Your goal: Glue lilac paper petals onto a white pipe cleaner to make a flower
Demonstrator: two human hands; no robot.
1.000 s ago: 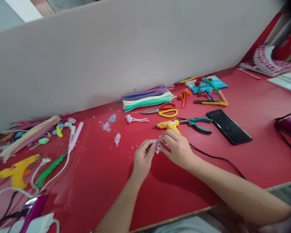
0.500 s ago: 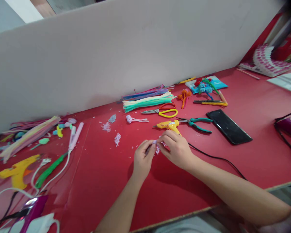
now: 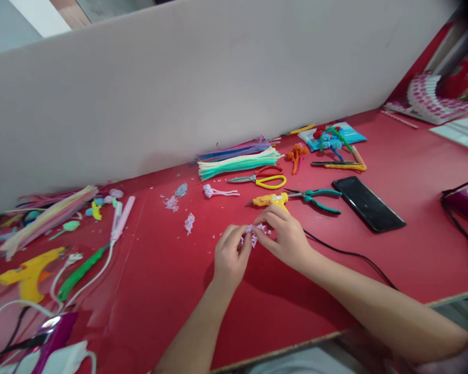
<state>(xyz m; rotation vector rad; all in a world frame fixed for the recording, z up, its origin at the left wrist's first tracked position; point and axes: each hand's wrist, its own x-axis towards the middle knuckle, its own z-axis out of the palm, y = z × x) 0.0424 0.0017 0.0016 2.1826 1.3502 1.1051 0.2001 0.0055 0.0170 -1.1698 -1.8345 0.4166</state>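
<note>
My left hand (image 3: 231, 254) and my right hand (image 3: 286, 234) meet over the red table, fingertips pinched together. Between them is a small lilac fuzzy piece (image 3: 249, 228), mostly covered by the fingers. Lilac fluff scraps (image 3: 254, 240) lie on the table just under the fingertips. Just beyond my right hand rests a yellow glue gun (image 3: 268, 200), its grip partly hidden behind that hand. Farther left lies a lilac pipe-cleaner flower (image 3: 219, 191) with thin stems. Small piles of lilac fluff (image 3: 189, 223) are scattered left of my hands.
Scissors (image 3: 271, 180), teal-handled pliers (image 3: 320, 194) and a black phone (image 3: 368, 203) lie beyond and to the right. Pipe-cleaner bundles (image 3: 239, 163) sit by the white partition (image 3: 203, 88). At left are another yellow glue gun (image 3: 31, 275), a green-handled tool (image 3: 81, 272) and cords.
Both hands stay close together at the same spot. The right fingers have shifted slightly, and more lilac fluff shows around the fingertips.
</note>
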